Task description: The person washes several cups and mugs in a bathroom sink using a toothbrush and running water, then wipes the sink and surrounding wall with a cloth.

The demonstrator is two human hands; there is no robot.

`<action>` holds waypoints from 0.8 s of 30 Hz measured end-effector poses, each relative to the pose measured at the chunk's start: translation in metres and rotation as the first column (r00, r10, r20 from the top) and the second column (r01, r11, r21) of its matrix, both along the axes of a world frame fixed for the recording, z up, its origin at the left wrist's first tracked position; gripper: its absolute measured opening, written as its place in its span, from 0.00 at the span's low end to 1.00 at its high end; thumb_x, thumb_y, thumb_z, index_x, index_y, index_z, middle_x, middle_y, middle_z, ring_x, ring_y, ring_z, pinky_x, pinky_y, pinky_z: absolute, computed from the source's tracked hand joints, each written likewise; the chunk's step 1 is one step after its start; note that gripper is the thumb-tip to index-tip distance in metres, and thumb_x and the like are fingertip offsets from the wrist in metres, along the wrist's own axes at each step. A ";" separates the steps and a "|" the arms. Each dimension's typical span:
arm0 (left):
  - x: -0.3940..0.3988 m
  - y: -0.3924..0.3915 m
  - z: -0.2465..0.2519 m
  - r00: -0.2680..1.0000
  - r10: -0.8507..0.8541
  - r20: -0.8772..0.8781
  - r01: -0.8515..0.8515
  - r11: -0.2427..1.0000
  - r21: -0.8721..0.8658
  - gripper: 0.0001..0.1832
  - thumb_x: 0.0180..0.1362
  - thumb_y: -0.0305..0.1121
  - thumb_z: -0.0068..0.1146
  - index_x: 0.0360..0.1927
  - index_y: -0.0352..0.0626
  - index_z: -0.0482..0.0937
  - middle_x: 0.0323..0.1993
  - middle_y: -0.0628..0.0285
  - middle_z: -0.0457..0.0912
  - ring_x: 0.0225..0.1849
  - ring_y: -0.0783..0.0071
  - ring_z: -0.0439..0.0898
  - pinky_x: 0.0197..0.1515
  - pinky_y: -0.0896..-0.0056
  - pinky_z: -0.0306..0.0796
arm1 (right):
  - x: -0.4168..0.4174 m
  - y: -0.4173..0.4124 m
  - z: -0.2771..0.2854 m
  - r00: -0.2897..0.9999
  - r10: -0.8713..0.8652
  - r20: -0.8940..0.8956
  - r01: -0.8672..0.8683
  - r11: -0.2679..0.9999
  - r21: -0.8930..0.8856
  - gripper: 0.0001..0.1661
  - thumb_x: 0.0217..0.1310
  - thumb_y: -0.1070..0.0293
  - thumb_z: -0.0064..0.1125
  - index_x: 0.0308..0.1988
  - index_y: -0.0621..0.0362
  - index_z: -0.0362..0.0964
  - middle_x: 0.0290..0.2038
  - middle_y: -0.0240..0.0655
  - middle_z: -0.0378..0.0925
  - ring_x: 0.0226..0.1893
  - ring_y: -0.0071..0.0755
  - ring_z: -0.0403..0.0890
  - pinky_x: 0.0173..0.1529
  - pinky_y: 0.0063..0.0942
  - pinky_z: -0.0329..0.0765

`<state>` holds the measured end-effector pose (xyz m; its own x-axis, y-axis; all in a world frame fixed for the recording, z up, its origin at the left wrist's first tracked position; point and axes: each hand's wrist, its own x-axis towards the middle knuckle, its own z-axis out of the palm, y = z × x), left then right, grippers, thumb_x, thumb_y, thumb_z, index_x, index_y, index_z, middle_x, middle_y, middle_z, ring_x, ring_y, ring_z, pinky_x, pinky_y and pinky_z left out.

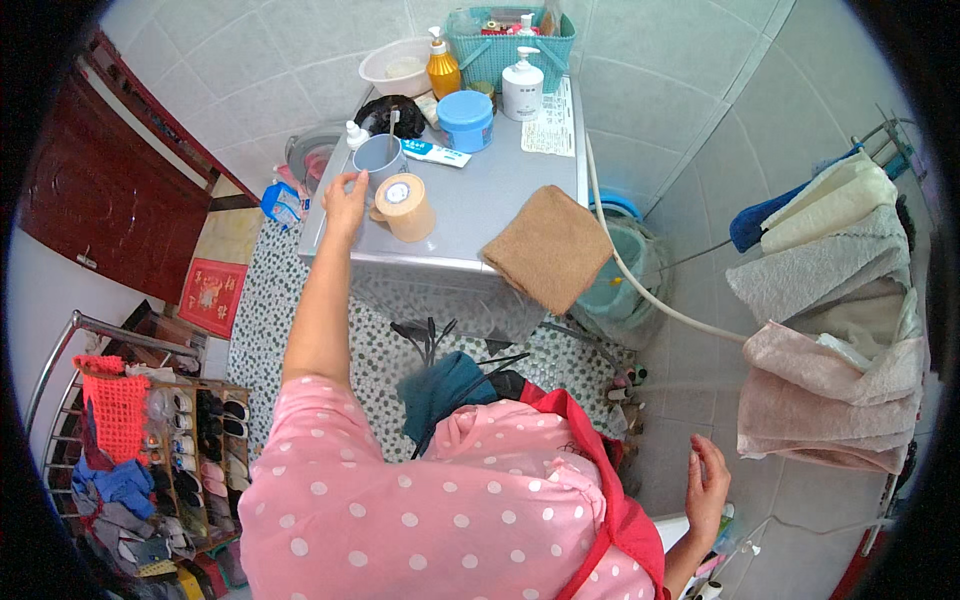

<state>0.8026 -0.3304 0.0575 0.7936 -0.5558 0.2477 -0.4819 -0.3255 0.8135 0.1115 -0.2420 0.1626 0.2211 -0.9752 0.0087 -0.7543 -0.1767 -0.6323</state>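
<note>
My left hand reaches to the front left of a grey-topped stand or appliance. Its fingertips are at the near left side of a pale blue cup holding a toothbrush; whether they grip it cannot be told. Just right of that hand, a peach mug stands upside down, its round base up and its handle to the left. Behind the cups lies a toothpaste tube. A folded brown towel hangs over the front right edge. My right hand, empty with loosely bent fingers, is low beside the right wall.
Behind the cups are a blue lidded tub, a white pump bottle, a gold pump bottle and a teal basket. A pale hose runs along the right side. Towels hang right; a shoe rack stands left.
</note>
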 end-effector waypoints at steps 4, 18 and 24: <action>0.012 -0.015 -0.003 0.985 -0.075 -0.159 0.049 0.986 -0.158 0.19 0.64 0.43 0.47 0.38 0.33 0.78 0.32 0.56 0.82 0.35 0.67 0.77 0.43 0.67 0.69 | -0.006 0.004 -0.003 1.000 -0.003 0.013 0.004 1.000 -0.010 0.14 0.62 0.75 0.50 0.48 0.63 0.72 0.45 0.44 0.77 0.48 0.44 0.77 0.54 0.33 0.71; -0.232 -0.037 0.149 0.592 -0.779 -0.206 0.608 0.599 -0.520 0.15 0.69 0.43 0.40 0.38 0.40 0.70 0.34 0.64 0.71 0.40 0.73 0.75 0.47 0.64 0.75 | -0.038 0.076 -0.008 0.992 -0.111 0.060 0.115 0.992 -0.053 0.13 0.60 0.76 0.52 0.46 0.62 0.74 0.46 0.45 0.77 0.48 0.46 0.76 0.53 0.34 0.71; -0.443 0.014 0.111 -0.219 -0.854 -0.471 0.826 0.096 -0.556 0.15 0.69 0.42 0.39 0.41 0.39 0.70 0.36 0.62 0.74 0.44 0.68 0.77 0.52 0.60 0.74 | -0.073 0.144 -0.009 0.945 -0.264 0.194 0.293 0.946 -0.139 0.19 0.60 0.74 0.53 0.52 0.59 0.70 0.51 0.41 0.74 0.52 0.41 0.74 0.54 0.32 0.71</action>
